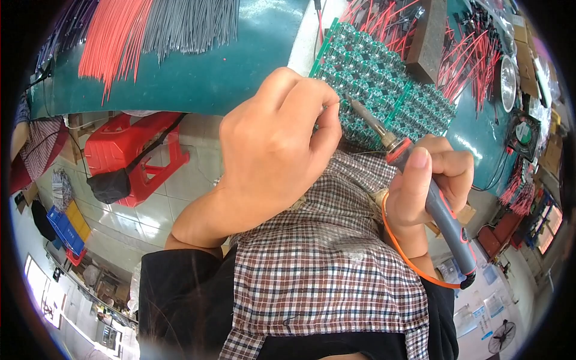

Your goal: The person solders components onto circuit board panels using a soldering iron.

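My right hand grips a soldering iron with a grey and red handle and an orange cord. Its metal tip points up and left, over a panel of green circuit boards covered with small parts. Close to that tip, my left hand is closed in a pinch at the panel's near left edge. What lies between its fingertips is too small and too hidden to make out. I cannot tell whether the iron's tip touches the boards.
Bundles of red wires and grey wires lie on the green table. A dark metal block rests among more red wires behind the panel. At the right are a round metal dish and a small fan. A red stool stands below at left.
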A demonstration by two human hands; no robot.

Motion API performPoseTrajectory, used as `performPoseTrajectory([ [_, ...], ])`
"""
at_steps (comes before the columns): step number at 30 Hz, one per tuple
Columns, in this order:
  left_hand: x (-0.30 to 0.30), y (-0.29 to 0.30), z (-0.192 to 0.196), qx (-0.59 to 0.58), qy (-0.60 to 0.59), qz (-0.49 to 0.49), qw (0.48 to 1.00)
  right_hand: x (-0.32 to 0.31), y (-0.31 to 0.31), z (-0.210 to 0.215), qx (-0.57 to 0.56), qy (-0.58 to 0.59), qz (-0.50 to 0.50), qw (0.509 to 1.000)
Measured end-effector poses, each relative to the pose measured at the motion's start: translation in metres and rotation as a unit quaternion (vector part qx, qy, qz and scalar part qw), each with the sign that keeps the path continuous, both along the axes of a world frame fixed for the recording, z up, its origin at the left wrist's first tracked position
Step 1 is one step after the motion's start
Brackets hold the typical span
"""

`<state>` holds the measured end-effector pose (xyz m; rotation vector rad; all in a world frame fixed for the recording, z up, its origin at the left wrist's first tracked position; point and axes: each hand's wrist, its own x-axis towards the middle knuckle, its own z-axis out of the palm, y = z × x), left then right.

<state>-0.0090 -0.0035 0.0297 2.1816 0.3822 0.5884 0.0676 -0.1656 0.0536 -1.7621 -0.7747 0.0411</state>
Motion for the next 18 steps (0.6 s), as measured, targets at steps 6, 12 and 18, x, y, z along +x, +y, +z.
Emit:
performPoseTrajectory([
  [6,-0.0003,0.0003,0.0022,0.006,0.007,-0.003,1.000,0.0002,-0.0015,-0.0018,0.014,0.003,-0.004,1.000],
  [12,0.0005,-0.0004,-0.0009,0.005,0.007,-0.003,1.000,-0.0002,0.0008,-0.0024,0.012,0.001,-0.003,1.000],
  [18,0.0015,-0.0013,0.0006,-0.003,0.006,-0.003,1.000,-0.0014,-0.0002,-0.0004,0.012,0.011,-0.013,1.000],
])
